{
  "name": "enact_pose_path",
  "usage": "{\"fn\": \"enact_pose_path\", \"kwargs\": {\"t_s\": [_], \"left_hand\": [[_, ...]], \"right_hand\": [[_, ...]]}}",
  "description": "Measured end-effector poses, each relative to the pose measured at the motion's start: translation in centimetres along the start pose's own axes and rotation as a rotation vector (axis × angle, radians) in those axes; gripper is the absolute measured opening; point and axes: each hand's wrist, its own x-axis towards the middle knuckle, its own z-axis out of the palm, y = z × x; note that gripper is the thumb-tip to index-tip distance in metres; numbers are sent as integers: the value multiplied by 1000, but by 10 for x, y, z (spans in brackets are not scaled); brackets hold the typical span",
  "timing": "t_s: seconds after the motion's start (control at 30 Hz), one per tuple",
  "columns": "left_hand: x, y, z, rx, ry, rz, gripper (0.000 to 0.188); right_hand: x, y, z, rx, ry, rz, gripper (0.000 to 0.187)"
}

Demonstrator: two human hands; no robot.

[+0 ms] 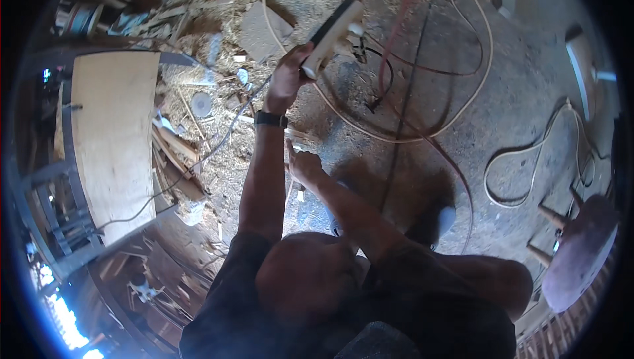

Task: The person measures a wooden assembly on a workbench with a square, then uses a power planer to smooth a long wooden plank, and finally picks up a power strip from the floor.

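My left hand (290, 78), with a dark watch on its wrist, is closed round the near end of a long narrow block (337, 32). The block is cream-coloured with a dark strip along one side. I hold it out in front of me, above the sawdust-covered floor. My right hand (305, 166) is nearer my body, beside my left forearm. One of its fingers is stretched out and the others are curled. Nothing shows in that hand.
A pale wooden panel (115, 141) rests on a frame at the left, beside wood offcuts (177, 151). A pale hose (403, 140) and a reddish hose (452, 164) loop across the floor. A coiled cord (512, 154) and a small stool (578, 253) are at the right.
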Motion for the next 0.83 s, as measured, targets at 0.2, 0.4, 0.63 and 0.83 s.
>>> {"fn": "enact_pose_path", "kwargs": {"t_s": [0.2,0.4,0.63,0.83], "left_hand": [[-7,-3,-3,-155,-29,-8,51],[3,-15,0,-235,-32,-43,51],[4,-19,8,-259,-82,-37,50],[3,-19,7,-243,-65,-39,53]], "right_hand": [[6,-13,10,215,306,101,50],[3,-4,23,41,535,165,52],[21,-6,26,167,143,20,76],[21,-10,42,330,401,85,95]]}}
